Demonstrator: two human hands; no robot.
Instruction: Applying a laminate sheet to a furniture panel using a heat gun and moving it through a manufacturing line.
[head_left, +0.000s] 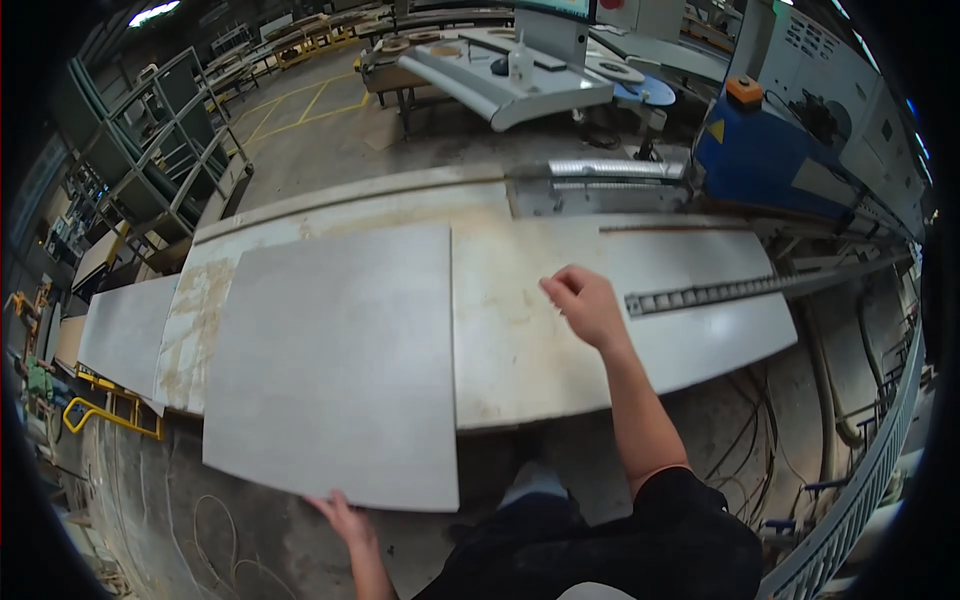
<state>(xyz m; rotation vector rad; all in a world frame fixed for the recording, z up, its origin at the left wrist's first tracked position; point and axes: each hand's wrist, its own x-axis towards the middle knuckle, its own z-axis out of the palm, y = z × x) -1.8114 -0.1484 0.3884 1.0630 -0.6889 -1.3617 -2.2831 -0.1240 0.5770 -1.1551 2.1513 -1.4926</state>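
Apparently steadies grey panel (340, 370) directly ahead of left hand (345, 522), cannot confirm grip; curls right hand (585, 300) closed; probably needs even guidance next.

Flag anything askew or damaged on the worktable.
Brownish, uneven patches stand out on the pale worktable, left of the grey panel, like wear or stains. The panel overhangs the near edge, by the left hand.

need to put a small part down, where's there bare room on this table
One bare patch is the stained tabletop between the right edge of the grey panel and the right hand. Another is the pale right end, nearer than the dark segmented strip. The left is crowded: the panel covers most of it, left hand at its near edge.
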